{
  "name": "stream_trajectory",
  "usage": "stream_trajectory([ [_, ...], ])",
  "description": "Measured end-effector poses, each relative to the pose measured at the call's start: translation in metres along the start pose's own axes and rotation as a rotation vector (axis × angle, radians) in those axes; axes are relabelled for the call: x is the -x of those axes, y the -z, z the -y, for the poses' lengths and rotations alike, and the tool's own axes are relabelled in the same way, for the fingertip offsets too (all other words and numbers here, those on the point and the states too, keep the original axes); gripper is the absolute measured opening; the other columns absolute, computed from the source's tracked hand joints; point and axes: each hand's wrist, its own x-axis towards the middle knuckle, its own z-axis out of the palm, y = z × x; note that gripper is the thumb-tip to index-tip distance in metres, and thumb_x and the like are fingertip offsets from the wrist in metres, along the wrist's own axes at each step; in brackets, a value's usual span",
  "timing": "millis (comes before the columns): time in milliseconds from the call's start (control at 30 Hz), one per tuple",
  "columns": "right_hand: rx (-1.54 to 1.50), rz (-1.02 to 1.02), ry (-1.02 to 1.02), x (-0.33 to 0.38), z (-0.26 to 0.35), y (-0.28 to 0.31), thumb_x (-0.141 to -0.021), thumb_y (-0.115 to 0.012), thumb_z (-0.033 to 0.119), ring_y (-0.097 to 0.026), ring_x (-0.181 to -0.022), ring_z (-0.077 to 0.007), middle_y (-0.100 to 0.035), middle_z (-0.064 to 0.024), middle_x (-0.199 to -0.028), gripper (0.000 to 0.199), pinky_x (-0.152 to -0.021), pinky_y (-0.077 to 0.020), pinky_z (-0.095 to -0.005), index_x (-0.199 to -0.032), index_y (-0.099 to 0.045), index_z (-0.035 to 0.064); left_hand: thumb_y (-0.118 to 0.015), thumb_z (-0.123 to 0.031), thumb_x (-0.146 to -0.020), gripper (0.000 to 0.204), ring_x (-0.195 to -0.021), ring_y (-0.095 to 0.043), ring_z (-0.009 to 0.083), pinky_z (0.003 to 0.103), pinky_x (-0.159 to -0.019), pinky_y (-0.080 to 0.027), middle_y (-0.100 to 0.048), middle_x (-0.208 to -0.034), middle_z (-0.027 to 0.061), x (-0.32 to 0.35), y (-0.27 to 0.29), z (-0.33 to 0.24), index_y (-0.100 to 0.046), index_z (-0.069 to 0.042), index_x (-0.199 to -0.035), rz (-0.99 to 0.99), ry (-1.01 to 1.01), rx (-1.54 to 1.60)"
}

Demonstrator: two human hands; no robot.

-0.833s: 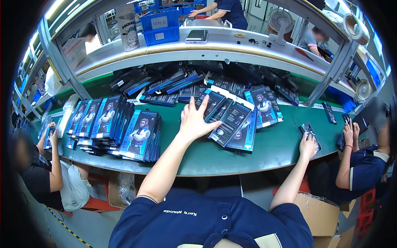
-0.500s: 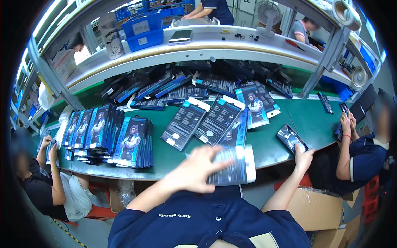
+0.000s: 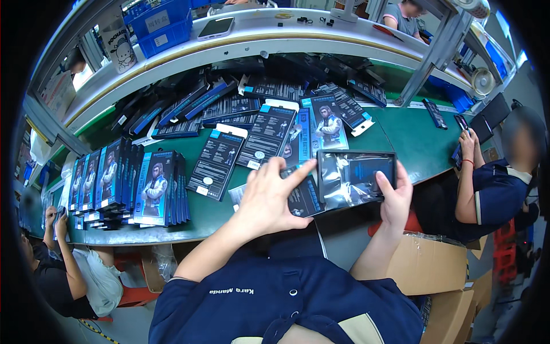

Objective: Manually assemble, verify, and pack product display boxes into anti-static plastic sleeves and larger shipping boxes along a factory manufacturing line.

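Note:
My left hand grips a dark printed carton near the table's front edge, thumb below and fingers above. In my right hand is a shallow black tray, with a dark flat item under shiny clear plastic inside; the thumb presses on the plastic. The tray's left end meets the carton's right end. Whether it reaches inside cannot be made out. Just beyond lie two flat cartons, back side up, one left and one nearer the middle. Beside them is a carton with a character picture.
Upright cartons are stacked at the left of the green table. A heap of dark cartons lies beneath the white shelf. Co-workers sit at left and right. Cardboard boxes stand at lower right.
The right hand has brought the tray left and toward me, up against the carton. My left hand now grips the carton's edges. The whole view has shifted slightly.

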Motion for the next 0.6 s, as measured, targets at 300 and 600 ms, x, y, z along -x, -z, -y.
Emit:
stream_trajectory([
  [300,-0.354,0.386,-0.427,0.008,-0.004,-0.069,-0.092,-0.064,0.005,-0.065,-0.089,-0.0092,-0.067,-0.0077,-0.106,0.039,-0.078,-0.0528,-0.0223,-0.128,-0.055,-0.0057,-0.088,-0.032,-0.051,0.110,-0.120,-0.050,0.0389,0.046,-0.100,-0.039,-0.047,-0.138,0.0210,0.022,0.012,0.019,-0.037,-0.007,-0.146,-0.440,-0.385,0.523],
  [600,-0.010,0.303,0.268,-0.001,0.057,-0.084,-0.085,-0.066,-0.005,-0.061,-0.108,-0.0160,-0.061,-0.0133,-0.125,0.068,-0.097,-0.0469,-0.0284,-0.146,-0.037,-0.0054,-0.089,-0.038,-0.051,0.115,-0.114,-0.053,0.0340,0.043,-0.097,-0.039,-0.051,-0.130,0.0187,0.040,0.034,0.024,-0.037,-0.003,-0.148,-0.386,-0.186,0.326],
])
